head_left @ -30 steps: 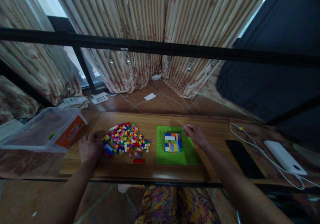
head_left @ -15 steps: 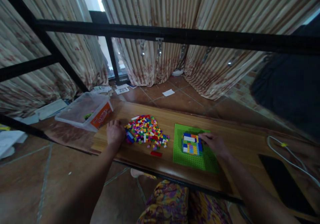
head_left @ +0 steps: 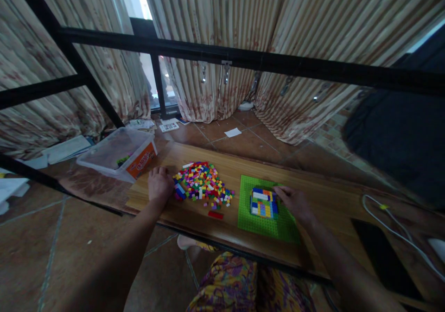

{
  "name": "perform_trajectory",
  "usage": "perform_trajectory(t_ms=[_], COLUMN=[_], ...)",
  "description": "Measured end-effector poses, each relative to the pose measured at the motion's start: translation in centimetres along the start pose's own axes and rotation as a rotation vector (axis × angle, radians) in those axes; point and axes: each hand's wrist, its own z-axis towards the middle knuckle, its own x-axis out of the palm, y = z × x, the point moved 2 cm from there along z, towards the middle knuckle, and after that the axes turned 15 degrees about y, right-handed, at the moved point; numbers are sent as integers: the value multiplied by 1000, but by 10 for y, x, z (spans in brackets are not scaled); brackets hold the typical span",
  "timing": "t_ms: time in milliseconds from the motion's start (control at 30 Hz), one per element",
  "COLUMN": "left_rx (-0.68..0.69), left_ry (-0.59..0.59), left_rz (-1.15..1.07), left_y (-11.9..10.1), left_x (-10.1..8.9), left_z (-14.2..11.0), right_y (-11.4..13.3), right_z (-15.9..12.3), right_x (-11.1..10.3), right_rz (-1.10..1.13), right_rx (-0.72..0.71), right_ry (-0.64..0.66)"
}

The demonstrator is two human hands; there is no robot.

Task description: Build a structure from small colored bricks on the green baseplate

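Observation:
My left hand [head_left: 160,185] rests palm down on the wooden table, its fingers loosely bent, at the left edge of a pile of small coloured building bricks [head_left: 201,182]. A blocky structure of blue, white, yellow and orange bricks [head_left: 263,203] sits on a green baseplate [head_left: 248,224]. My right hand [head_left: 295,204] is over the baseplate's right side, thumb and fingers pinched together at the structure's upper right corner. Whatever lies between those fingertips is too small to make out. A long red brick [head_left: 215,215] lies apart, below the pile.
A clear plastic box [head_left: 104,159] with an orange label stands beyond the table's left end. Toward the right lie a black flat object [head_left: 385,256] and a white cable [head_left: 399,224]. A dark metal bar [head_left: 243,57] crosses in front of the curtains [head_left: 222,94].
The view has shifted slightly. My right hand stays pinched at the structure's upper right corner, and my left hand keeps its place beside the pile.

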Motion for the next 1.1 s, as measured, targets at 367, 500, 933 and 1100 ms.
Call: perform_trajectory(t_ms=[367, 500, 933, 1100], left_rx=[-15, -8, 7, 28], left_ry=[18, 10, 6, -4], left_rz=[-19, -9, 7, -6], left_y=[-2, -1, 1, 3], left_x=[-4, -4, -3, -2], left_z=[-1, -1, 1, 2], right_y=[130, 126, 121, 131], right_z=[3, 16, 28, 4], right_x=[102, 115, 117, 102], right_rz=[-489, -582, -487, -336], right_rx=[-341, -250, -274, -295], right_ry=[270, 310, 275, 159])
